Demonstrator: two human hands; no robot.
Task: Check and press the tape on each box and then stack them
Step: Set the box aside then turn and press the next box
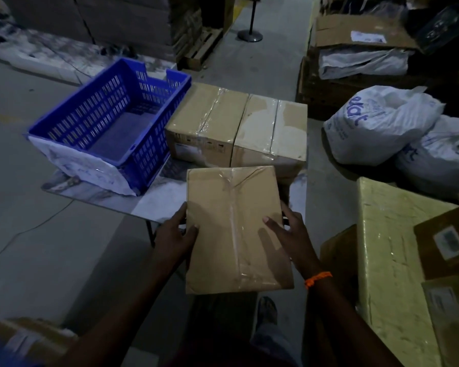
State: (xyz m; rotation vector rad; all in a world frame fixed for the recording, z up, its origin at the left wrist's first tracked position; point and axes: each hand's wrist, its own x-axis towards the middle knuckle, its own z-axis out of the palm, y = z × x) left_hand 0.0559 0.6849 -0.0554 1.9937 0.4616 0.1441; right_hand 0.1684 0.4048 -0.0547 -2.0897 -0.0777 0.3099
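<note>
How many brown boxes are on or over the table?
3: left box beside the crate, right box touching it, held box between left hand and right hand. None seem hidden.

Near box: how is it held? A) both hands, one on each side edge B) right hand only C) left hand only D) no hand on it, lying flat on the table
A: the left hand grips the left edge of the box and the right hand grips its right edge, each with a thumb on the taped top.
</note>
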